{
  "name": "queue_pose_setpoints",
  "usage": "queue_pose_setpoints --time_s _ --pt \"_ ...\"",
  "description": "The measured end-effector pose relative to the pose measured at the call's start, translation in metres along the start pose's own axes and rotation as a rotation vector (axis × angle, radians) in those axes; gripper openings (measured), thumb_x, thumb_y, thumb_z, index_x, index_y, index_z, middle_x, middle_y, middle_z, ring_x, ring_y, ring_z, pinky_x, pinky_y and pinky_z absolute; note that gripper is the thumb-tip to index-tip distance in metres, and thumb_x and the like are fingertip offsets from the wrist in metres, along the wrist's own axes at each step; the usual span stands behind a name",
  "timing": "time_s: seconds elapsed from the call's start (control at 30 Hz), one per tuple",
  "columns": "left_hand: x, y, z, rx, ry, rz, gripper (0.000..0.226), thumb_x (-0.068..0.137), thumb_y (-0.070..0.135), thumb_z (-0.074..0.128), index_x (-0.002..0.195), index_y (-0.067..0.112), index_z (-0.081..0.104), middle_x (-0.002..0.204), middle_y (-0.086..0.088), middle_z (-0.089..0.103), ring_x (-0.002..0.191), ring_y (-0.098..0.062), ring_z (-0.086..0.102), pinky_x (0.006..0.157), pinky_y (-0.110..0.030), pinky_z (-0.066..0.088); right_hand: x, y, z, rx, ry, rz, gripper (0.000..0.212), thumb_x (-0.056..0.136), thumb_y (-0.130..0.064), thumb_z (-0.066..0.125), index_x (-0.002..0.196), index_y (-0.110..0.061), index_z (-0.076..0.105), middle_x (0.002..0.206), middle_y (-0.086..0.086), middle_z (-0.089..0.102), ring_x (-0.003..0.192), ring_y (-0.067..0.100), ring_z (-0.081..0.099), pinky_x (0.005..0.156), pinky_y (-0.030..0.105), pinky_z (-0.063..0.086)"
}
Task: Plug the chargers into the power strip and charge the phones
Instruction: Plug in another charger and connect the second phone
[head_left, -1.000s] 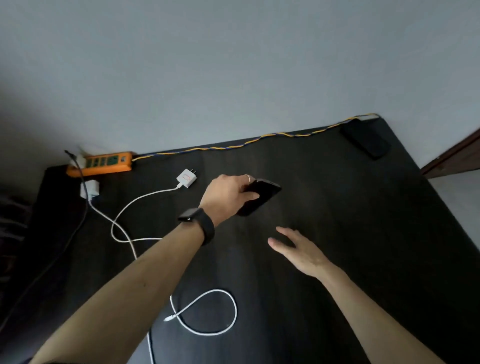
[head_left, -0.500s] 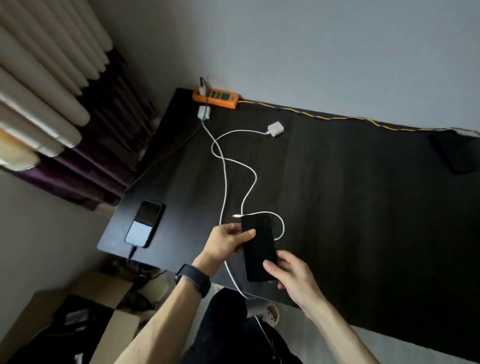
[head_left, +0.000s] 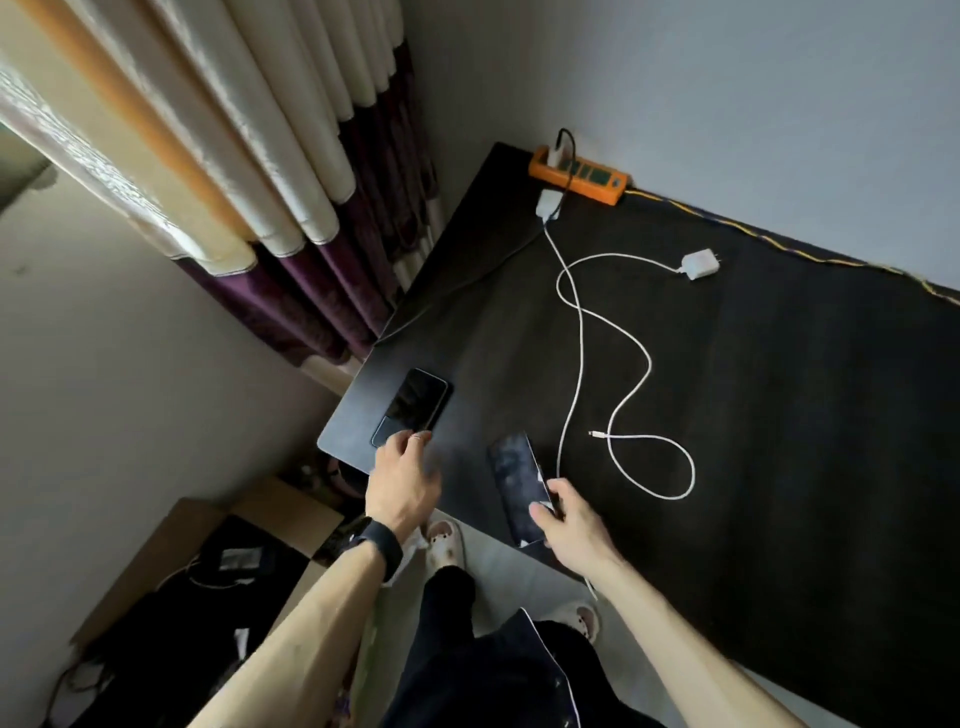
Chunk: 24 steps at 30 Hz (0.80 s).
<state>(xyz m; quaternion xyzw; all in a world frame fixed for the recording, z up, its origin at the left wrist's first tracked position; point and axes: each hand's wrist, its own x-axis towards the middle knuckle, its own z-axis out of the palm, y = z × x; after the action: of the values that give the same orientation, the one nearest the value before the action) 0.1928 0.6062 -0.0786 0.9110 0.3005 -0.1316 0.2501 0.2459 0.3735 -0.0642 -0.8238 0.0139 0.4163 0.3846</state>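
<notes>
An orange power strip (head_left: 576, 174) lies at the far edge of the black table (head_left: 805, 415), with one white plug (head_left: 557, 154) in its left end. A white charger (head_left: 549, 203) lies just in front of it, and a second white charger (head_left: 701, 264) lies unplugged to the right. Their white cables (head_left: 581, 332) snake toward me, and one free connector (head_left: 595, 433) rests on the table. My right hand (head_left: 569, 519) grips a dark phone (head_left: 514, 475) by its near end at the table's front edge. My left hand (head_left: 405, 483) touches the near end of a second phone (head_left: 414, 408) on the table's left corner.
A yellow-and-blue braided cord (head_left: 779, 244) runs along the wall from the strip. Curtains (head_left: 234, 182) hang left of the table. A cardboard box (head_left: 208, 571) with dark things in it stands on the floor below the corner. My slippered feet (head_left: 444, 543) are at the table's edge.
My left hand has let go of the dark phone and moved left to the second phone. My right hand now holds the dark phone alone. The view has swung further left.
</notes>
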Motion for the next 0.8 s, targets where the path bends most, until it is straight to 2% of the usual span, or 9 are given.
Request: queue_pose_setpoints --time_s 0.07,0.17,0.27,0.37,0.43,0.5,0.57,0.7,0.8 --pt "0.02 -0.012 -0.007 0.139 -0.012 0.073 0.055 0.09 0.032 0.058 0.142 0.019 0.046 0.143 -0.01 0.044 0.128 -0.036 0.041 0.101 -0.047 0.044 0.013 -0.021 -0.001 -0.065 -0.012 -0.053 0.028 0.097 -0.027 0.057 0.125 -0.027 0.058 0.111 -0.012 0.063 0.108 0.016 0.061 0.091 0.026 0.044" --pt "0.051 -0.026 -0.015 0.321 -0.091 0.149 0.068 0.091 0.042 0.057 0.152 0.03 0.031 0.158 -0.013 0.025 0.143 -0.04 0.024 0.114 -0.051 0.03 0.036 -0.042 -0.007 -0.079 -0.063 -0.113 0.037 0.093 -0.012 0.061 0.126 -0.028 0.063 0.115 -0.01 0.067 0.112 0.011 0.062 0.092 0.018 0.044" --pt "0.071 -0.041 -0.017 0.394 -0.19 0.175 0.08 0.088 0.042 0.062 0.154 0.041 0.018 0.163 -0.012 0.007 0.144 -0.043 0.016 0.113 -0.056 0.028 0.056 -0.061 -0.012 -0.143 -0.131 -0.089 0.04 0.088 -0.009 0.066 0.124 -0.028 0.064 0.112 -0.002 0.07 0.102 0.013 0.064 0.086 0.016 0.046" --pt "0.076 -0.053 -0.017 0.36 -0.223 0.181 0.079 0.09 0.041 0.06 0.153 0.047 0.013 0.164 -0.008 0.004 0.138 -0.036 0.026 0.107 -0.049 0.039 0.077 -0.08 -0.01 -0.161 -0.169 -0.018 0.025 0.086 -0.014 0.072 0.108 -0.02 0.064 0.096 -0.002 0.072 0.083 0.011 0.064 0.071 0.018 0.045" --pt "0.075 -0.058 -0.018 0.339 -0.219 0.195 0.077 0.091 0.043 0.059 0.153 0.047 0.013 0.164 -0.006 0.003 0.136 -0.034 0.029 0.103 -0.047 0.042 0.094 -0.091 -0.003 -0.18 -0.153 0.002 0.018 0.083 -0.02 0.076 0.098 -0.022 0.066 0.083 -0.005 0.071 0.071 0.009 0.06 0.064 0.019 0.042" --pt "0.076 -0.063 -0.019 0.331 -0.225 0.191 0.077 0.092 0.045 0.058 0.153 0.047 0.012 0.164 -0.004 0.0 0.137 -0.031 0.028 0.103 -0.047 0.043 0.111 -0.097 0.005 -0.195 -0.119 -0.003 0.015 0.08 -0.025 0.077 0.093 -0.028 0.07 0.079 -0.008 0.07 0.077 0.012 0.063 0.068 0.021 0.044" --pt "0.076 -0.064 -0.02 0.339 -0.235 0.183 0.077 0.093 0.045 0.057 0.154 0.047 0.01 0.165 -0.002 -0.003 0.137 -0.03 0.027 0.103 -0.047 0.042 0.124 -0.103 0.011 -0.222 -0.108 -0.002 0.017 0.081 -0.027 0.077 0.097 -0.031 0.072 0.083 -0.01 0.068 0.087 0.014 0.063 0.073 0.021 0.044" --pt "0.073 -0.067 -0.02 0.349 -0.244 0.17 0.078 0.094 0.045 0.056 0.154 0.047 0.007 0.165 -0.001 -0.006 0.137 -0.03 0.027 0.102 -0.047 0.043 0.139 -0.112 0.021 -0.344 -0.06 0.027 0.042 0.085 -0.027 0.075 0.126 -0.027 0.065 0.119 0.002 0.065 0.115 0.019 0.06 0.094 0.027 0.047" --pt "0.073 -0.068 -0.019 0.348 -0.25 0.155 0.078 0.094 0.046 0.056 0.154 0.047 0.006 0.166 -0.001 -0.007 0.136 -0.029 0.028 0.101 -0.047 0.044 0.143 -0.113 0.029 -0.384 0.094 0.003 0.041 0.086 -0.027 0.074 0.123 -0.018 0.058 0.125 0.007 0.065 0.112 0.027 0.062 0.094 0.035 0.05"
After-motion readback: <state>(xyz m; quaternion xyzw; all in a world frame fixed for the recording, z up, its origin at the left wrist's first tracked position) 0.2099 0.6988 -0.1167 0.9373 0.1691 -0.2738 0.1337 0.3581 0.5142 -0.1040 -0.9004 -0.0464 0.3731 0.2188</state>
